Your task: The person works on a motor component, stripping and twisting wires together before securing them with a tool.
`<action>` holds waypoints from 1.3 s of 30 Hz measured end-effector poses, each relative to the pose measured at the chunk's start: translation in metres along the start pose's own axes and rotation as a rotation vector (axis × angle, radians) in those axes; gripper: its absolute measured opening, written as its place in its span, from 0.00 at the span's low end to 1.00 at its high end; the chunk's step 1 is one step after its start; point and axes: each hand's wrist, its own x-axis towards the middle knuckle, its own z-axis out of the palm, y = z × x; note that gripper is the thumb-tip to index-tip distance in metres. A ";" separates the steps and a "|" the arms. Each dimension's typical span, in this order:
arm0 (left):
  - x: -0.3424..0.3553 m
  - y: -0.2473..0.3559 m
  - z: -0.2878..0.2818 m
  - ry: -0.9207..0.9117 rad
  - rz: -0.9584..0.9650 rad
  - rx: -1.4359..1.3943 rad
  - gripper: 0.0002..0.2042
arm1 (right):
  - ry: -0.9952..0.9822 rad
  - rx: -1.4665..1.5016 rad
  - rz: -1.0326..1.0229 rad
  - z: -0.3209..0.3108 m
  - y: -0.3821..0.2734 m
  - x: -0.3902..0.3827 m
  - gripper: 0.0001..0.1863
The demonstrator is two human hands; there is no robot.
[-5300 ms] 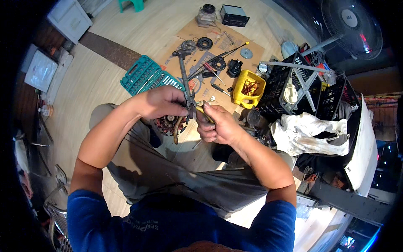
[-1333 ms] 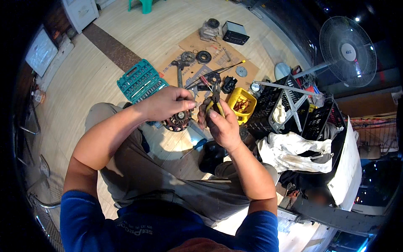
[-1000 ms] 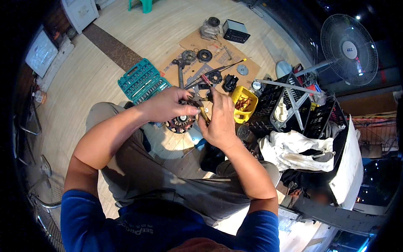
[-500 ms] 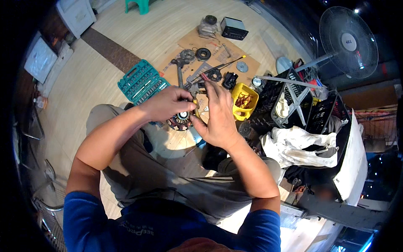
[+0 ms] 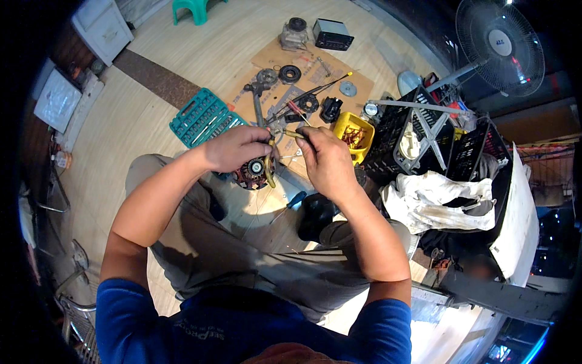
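A pair of pliers with yellow handles (image 5: 270, 173) is spread wide above a round motor part (image 5: 250, 177) with copper-coloured windings and a bearing at its centre. My right hand (image 5: 330, 159) is closed around one handle. My left hand (image 5: 233, 147) is closed, thumb and fingertips at the other handle near the joint; the handle's lower end sticks out below. What else its fingers may hold is hidden. Just beyond the pliers lies a hammer (image 5: 258, 106). A screwdriver with a red handle (image 5: 295, 108) lies beyond my right fingers.
Left of the work lies a green socket set case (image 5: 203, 115). A yellow container (image 5: 357, 136) with copper-coloured pieces stands at right, beside black crates (image 5: 388, 142) and a white cloth (image 5: 433, 203). Cardboard (image 5: 267, 57) carries several parts. A fan (image 5: 500, 45) stands far right.
The pliers' handles have spread apart. My right hand has moved right and closed around one handle; its fingers were stretched out before. My left hand has shifted slightly left.
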 end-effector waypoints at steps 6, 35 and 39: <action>0.002 0.001 0.002 -0.057 0.009 -0.016 0.12 | 0.016 -0.038 -0.036 0.009 0.002 -0.003 0.11; -0.002 0.004 0.009 -0.061 -0.161 -0.143 0.11 | 0.017 -0.059 -0.009 0.025 -0.009 0.000 0.07; -0.001 0.006 0.007 -0.056 -0.107 -0.035 0.11 | 0.006 0.004 0.010 0.025 -0.004 -0.001 0.08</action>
